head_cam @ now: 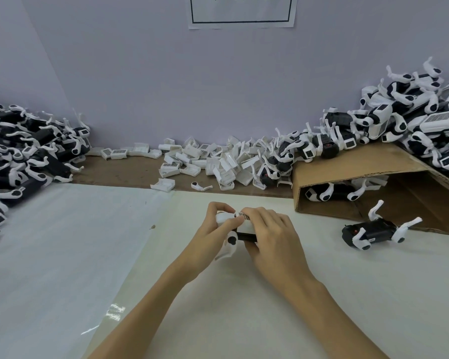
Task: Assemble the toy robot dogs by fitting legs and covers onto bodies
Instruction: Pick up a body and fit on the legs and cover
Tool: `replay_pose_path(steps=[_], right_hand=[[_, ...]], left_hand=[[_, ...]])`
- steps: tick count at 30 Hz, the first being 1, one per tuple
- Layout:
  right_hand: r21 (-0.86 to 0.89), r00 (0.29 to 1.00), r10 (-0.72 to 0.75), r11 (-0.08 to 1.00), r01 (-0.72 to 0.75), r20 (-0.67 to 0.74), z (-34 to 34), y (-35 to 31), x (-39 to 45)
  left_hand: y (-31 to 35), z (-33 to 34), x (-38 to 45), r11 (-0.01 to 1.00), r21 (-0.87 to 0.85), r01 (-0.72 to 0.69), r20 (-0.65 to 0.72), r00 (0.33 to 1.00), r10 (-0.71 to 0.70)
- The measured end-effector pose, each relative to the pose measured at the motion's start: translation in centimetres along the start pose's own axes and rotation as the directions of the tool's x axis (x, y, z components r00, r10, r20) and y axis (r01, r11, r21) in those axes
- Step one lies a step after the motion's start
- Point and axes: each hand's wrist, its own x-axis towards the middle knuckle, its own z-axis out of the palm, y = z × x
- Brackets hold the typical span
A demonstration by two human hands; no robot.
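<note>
Dog body (240, 233) sits low over the bench (270, 307), white cover (227, 220) on top, prob. being pressed home. Left hand (214, 229) curls fingers round the head end to steady; right hand (270, 235) clamps over the back, knuckles up. Loose covers (213, 164) lie beyond the fingers; another dog (373, 233) lies to their right.

Open white mat (244, 307) in front, cardboard box (360, 174) blocking right, dog piles (24, 151) left
</note>
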Motion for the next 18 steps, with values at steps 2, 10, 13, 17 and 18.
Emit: replay_pose_path(steps=[2,10,13,17,18], right_hand=[[0.004,0.999,0.024,1.0,-0.024,-0.022,-0.09,0.09,0.08],[-0.03,0.999,0.018,0.999,-0.019,-0.033,0.4,0.17,-0.1],[-0.026,0.998,0.045,0.999,-0.046,-0.045,0.42,0.21,-0.1],[-0.031,0.998,0.014,0.999,-0.016,-0.062,0.61,0.03,-0.27],[-0.027,0.998,0.008,1.0,-0.01,-0.062,0.59,0.03,-0.28]], left_hand=[[-0.31,0.11,0.08,1.0,-0.008,-0.006,0.009,1.0,0.006],[-0.09,0.63,-0.18,0.995,0.071,-0.063,-0.037,0.997,0.065],[-0.02,0.64,-0.13,0.995,0.08,-0.062,-0.042,0.997,0.065],[0.04,0.57,-0.2,0.995,0.084,-0.057,-0.046,0.997,0.061],[0.08,0.59,-0.2,0.994,0.088,-0.062,-0.045,0.997,0.066]])
